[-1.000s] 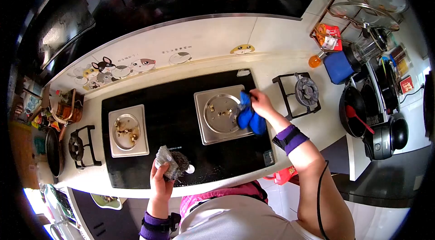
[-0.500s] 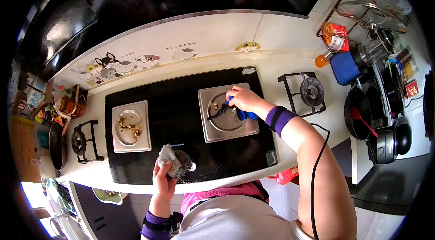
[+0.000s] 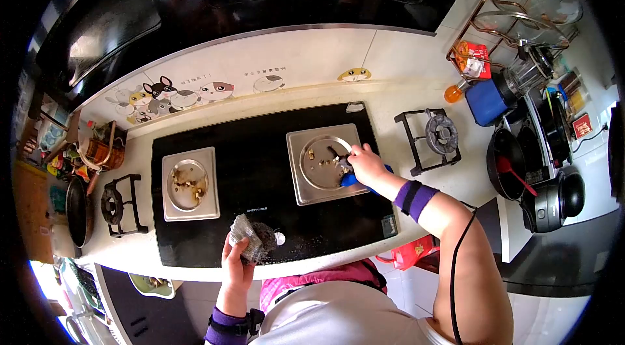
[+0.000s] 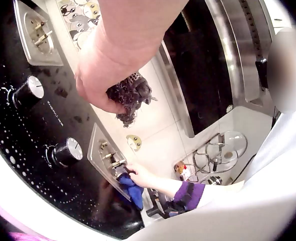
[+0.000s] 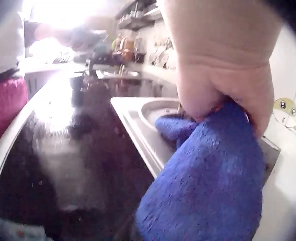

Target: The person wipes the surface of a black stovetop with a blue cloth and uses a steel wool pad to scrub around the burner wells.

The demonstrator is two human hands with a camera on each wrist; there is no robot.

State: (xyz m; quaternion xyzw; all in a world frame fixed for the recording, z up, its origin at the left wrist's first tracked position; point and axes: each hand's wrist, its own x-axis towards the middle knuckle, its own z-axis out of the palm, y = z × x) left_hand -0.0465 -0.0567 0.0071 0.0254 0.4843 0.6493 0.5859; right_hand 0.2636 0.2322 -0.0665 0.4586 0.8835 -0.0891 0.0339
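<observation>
My right hand (image 3: 368, 168) grips a blue cloth (image 5: 208, 181) at the right side of the right burner's metal tray (image 3: 304, 194). The cloth's loose end hangs large in the right wrist view, and the fingertips are hidden there. Small brass-coloured parts and dark residue sit in the tray's round recess. Near the cooktop's front edge, my left hand (image 3: 238, 267) holds a silvery mesh wad (image 3: 241, 231) together with a dark mesh scourer (image 4: 129, 95). Farther left, the left burner tray (image 3: 174, 212) has brown stains in its recess.
Around the trays lies the black glass cooktop (image 3: 250, 143), with knobs (image 4: 73, 149) at its front. Removed pot supports stand on either side, one on the right (image 3: 416, 163). A wok (image 3: 504, 179) and blender (image 3: 488, 101) are at the right, a frying pan (image 3: 79, 215) at the left.
The right hand swept the cloth leftward across the right tray's recess, then came back to its right side. My left hand keeps its hold on the scourers near the front edge.
</observation>
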